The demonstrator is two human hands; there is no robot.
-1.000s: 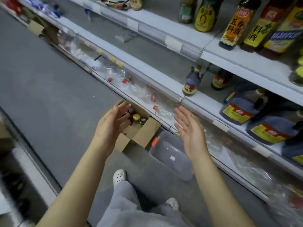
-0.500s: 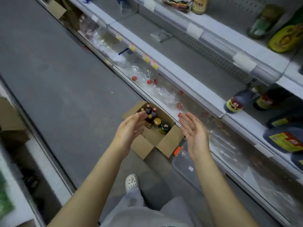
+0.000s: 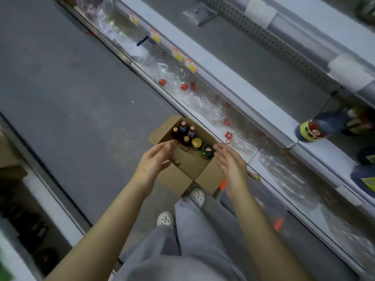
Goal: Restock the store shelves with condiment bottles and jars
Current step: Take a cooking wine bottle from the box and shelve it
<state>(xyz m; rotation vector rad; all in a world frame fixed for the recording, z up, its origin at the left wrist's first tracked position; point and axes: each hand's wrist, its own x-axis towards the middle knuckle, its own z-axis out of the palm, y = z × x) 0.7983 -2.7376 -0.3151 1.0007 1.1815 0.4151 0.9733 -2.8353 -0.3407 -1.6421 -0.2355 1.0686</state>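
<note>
An open cardboard box stands on the grey floor beside the shelf base. Several small dark bottles, a gold-lidded jar and a green-lidded jar stand in its far corner. My left hand hovers over the box's left side, fingers apart, holding nothing. My right hand hovers over the right side, palm inward, also empty. A dark sauce bottle with a yellow label stands on the middle shelf at right.
The bottom shelf holds clear plastic bottles with red caps in wrap. A clear plastic bin sits on the floor right of my legs. My white shoes are next to the box. Another shelving unit runs along the left.
The view has tilted down and left, bringing the box under my hands. Both hands have dropped towards the box, still empty and apart.
</note>
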